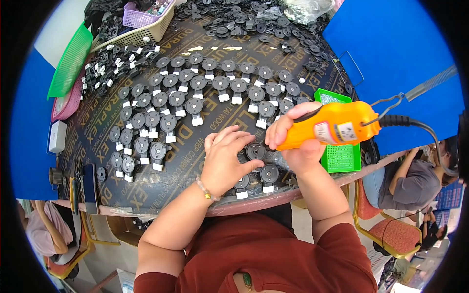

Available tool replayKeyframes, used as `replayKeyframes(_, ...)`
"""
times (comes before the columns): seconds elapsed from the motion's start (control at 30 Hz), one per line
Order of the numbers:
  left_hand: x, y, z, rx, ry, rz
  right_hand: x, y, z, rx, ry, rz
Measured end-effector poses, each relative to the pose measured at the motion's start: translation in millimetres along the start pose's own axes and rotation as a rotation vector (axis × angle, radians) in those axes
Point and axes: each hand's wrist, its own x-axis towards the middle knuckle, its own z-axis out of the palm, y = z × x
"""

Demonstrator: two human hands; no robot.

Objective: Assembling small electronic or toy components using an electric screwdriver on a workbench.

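Left fingers (243,141) and thumb (250,168) bracket a round black disc (255,152).

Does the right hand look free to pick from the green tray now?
Probably not: the right hand is wrapped around the orange tool, whose body also hangs over part of the green tray.

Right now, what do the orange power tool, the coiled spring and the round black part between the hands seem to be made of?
Orange power tool: likely hard plastic, smooth, from its moulded curves and even colour.
Coiled spring: probably metal, dull grey, judging by its tight coils.
Round black part: seems satin plastic, with a soft sheen and moulded rim; its centre could differ.
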Motion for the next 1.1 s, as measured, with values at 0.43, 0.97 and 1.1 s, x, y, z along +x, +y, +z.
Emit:
replayKeyframes(0.43,4,1,3,0.041,-0.073,0.004,-7,15,4,-0.014,0.011,0.076)
replayKeyframes(0.97,0,4,8,0.124,-0.032,0.001,4,-60,-158,-0.646,0.495,-0.196)
replayKeyframes(1.1,0,4,8,0.123,-0.035,-0.008,-4,-50,-168,-0.571,0.505,-0.19)
